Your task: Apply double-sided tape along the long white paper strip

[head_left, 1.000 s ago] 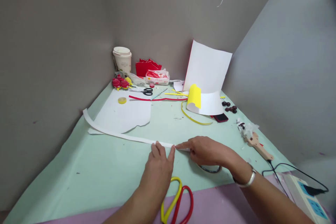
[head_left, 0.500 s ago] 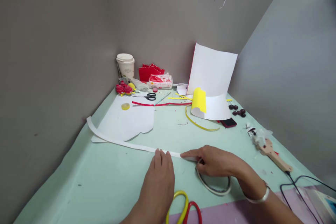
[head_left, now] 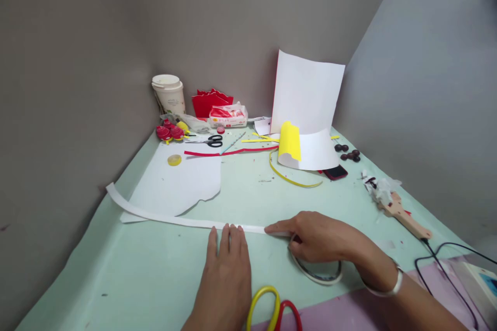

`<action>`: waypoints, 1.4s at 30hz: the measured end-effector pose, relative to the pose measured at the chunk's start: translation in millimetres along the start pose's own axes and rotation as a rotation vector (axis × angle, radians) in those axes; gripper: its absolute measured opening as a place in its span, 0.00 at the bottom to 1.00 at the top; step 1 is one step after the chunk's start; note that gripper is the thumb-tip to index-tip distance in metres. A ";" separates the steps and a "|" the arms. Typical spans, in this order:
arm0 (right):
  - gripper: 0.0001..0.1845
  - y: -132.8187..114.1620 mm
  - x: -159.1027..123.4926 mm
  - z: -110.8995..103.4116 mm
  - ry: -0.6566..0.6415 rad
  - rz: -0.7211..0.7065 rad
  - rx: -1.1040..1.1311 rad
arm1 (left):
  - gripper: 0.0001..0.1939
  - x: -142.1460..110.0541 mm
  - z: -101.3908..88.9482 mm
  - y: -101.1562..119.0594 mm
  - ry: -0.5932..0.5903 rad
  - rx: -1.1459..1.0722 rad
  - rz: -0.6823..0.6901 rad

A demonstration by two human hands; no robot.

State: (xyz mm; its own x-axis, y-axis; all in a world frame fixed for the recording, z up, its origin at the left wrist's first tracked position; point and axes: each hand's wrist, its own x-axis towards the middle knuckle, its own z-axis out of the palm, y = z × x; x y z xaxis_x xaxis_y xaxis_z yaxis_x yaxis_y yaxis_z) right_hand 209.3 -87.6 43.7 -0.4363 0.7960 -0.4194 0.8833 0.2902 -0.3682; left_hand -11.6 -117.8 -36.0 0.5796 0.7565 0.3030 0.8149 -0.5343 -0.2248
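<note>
A long white strip (head_left: pixel 174 220) runs across the table, its left end curving up over a sheet of paper. My left hand (head_left: pixel 225 274) lies flat with its fingertips on the strip, fingers slightly apart. To its right, the stretched index finger of my right hand (head_left: pixel 318 238) presses on the strip. The other fingers of that hand are curled at the rim of a roll of white tape (head_left: pixel 328 280), which leans below the palm. Close to my left wrist are scissors handles (head_left: pixel 266 302), one yellow and one red, cut off by the lower edge.
White paper (head_left: pixel 174 181) bears a small yellow tape roll (head_left: pixel 174 160). Black scissors (head_left: pixel 215 140), a red strip (head_left: pixel 202 153) and a lidded cup (head_left: pixel 169 94) are farther back. Curled white card (head_left: pixel 310 93) stands behind yellow paper (head_left: pixel 289 142). A corded glue gun (head_left: pixel 404 217) lies at right.
My left hand has shifted slightly left along the strip, and its fingers have spread a little. My right hand stays nearly in place. The camera view has shifted slightly.
</note>
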 end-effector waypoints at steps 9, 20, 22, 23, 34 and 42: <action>0.34 -1.1 -0.1 1.3 0.028 -0.018 -0.016 | 0.25 0.0 -1.4 -9.0 -0.029 -0.050 0.001; 0.34 -7.4 -0.6 2.6 0.044 0.018 -0.113 | 0.26 10.4 -6.3 -11.2 -0.118 -0.062 -0.025; 0.34 -7.5 -1.0 3.1 0.047 0.011 -0.127 | 0.26 10.2 -5.0 -11.1 -0.117 -0.062 -0.027; 0.34 -7.7 -1.1 3.3 0.046 0.008 -0.134 | 0.26 9.5 -4.4 -11.4 -0.115 -0.068 -0.028; 0.34 -8.2 -3.3 4.1 0.054 -0.006 -0.152 | 0.28 16.4 0.6 -7.8 -0.080 -0.217 0.205; 0.33 2.2 -3.0 -3.6 0.054 -0.096 -0.020 | 0.22 41.5 -20.4 -9.7 -0.350 -0.239 0.216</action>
State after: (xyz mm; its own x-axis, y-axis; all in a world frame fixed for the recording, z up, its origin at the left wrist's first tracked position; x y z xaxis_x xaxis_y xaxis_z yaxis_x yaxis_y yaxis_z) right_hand 213.1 -87.5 47.1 -0.5100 0.7912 -0.3375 0.8412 0.3768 -0.3878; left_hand 4.8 -88.9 -2.4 0.7317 0.6784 -0.0663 0.6790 -0.7340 -0.0169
